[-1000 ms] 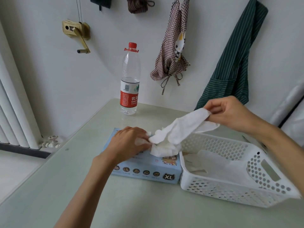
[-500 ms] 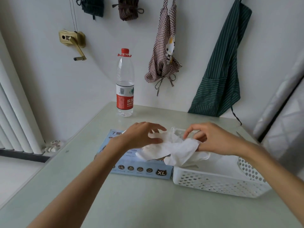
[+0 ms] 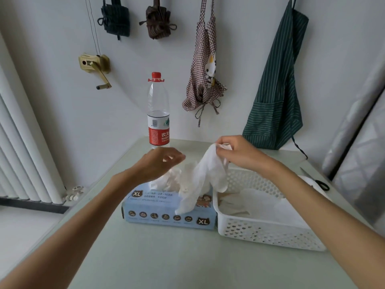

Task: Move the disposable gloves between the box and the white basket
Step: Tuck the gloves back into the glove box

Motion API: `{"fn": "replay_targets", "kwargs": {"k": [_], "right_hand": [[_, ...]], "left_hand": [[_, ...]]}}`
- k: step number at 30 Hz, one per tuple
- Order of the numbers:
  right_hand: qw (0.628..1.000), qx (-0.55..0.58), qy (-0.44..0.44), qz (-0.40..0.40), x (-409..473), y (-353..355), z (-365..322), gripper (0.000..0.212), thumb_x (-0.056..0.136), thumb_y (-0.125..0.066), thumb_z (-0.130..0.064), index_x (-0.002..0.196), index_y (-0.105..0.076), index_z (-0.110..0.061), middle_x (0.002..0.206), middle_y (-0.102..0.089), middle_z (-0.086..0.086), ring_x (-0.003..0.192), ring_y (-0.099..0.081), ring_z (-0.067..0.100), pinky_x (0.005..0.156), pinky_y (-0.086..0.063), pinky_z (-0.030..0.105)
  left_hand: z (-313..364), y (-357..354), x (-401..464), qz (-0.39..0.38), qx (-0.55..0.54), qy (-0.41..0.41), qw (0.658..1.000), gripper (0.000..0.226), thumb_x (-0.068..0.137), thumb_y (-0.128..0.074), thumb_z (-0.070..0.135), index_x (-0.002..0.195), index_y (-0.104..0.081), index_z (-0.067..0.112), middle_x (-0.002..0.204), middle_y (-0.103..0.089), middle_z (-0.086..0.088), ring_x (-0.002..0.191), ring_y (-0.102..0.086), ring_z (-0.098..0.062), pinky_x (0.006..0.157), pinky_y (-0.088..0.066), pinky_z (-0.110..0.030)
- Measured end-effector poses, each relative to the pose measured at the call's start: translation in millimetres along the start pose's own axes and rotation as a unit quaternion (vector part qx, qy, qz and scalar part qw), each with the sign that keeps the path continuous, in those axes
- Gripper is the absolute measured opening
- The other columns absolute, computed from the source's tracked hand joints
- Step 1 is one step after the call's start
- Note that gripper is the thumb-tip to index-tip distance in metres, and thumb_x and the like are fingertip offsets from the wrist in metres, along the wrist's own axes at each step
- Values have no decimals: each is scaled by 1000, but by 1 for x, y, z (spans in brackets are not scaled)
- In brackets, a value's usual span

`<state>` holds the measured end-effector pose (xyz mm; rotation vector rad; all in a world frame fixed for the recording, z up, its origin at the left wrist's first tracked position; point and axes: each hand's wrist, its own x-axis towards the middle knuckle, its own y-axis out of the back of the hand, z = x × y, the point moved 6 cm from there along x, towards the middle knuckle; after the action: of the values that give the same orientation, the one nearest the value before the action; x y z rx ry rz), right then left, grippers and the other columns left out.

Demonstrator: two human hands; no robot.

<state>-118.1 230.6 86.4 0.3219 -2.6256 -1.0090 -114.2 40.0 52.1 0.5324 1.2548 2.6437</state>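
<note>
Box (image 3: 168, 213): blue, near centre of table (image 3: 166, 263), flush vs. basket (image 3: 268, 232) on its right, so transfer is a short hop.

Glove (image 3: 205, 180): white, hangs from my right hand (image 3: 237, 153) above the box/basket seam, tail draped over box top. Held high, prob. to clear the opening.

More gloves (image 3: 262, 205): flat in basket; a tuft sticks out of box slot.

R hand: fingers pinch glove's top edge, wrist raised, forearm over basket.

L hand (image 3: 160, 163): hovers over box, fingers loosely spread, holds nothing; prob. ready to steady box.

Bottle (image 3: 158, 113): far side, upright.
</note>
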Motion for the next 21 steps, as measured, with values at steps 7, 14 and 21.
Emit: {"fn": "replay_targets", "kwargs": {"k": [7, 14, 21], "right_hand": [[998, -60, 27, -20, 28, -13, -52, 17, 85, -69, -17, 101, -71, -10, 83, -66, 4, 63, -59, 6, 46, -44, 11], [992, 28, -56, -107, 22, 6, -48, 24, 79, -76, -12, 102, -70, -5, 90, -71, 7, 74, -65, 10, 64, -55, 14], [958, 284, -30, -32, 25, 6, -42, 6, 92, -60, -21, 96, -63, -18, 84, -62, -2, 77, -58, 10, 77, -45, 24]], "left_hand": [[31, 11, 0, -28, -24, 63, 997, 55, 70, -67, 62, 96, -59, 14, 89, -68, -1, 76, -67, -17, 63, -56, -30], [8, 35, -3, 13, -41, 117, 992, 24, 87, -62, 10, 111, -66, 9, 101, -68, -9, 90, -66, -29, 84, -56, -37], [19, 49, -10, 15, -152, 101, 983, 33, 87, -42, -9, 106, -66, 3, 111, -61, -15, 101, -57, -29, 81, -48, -27]]}}
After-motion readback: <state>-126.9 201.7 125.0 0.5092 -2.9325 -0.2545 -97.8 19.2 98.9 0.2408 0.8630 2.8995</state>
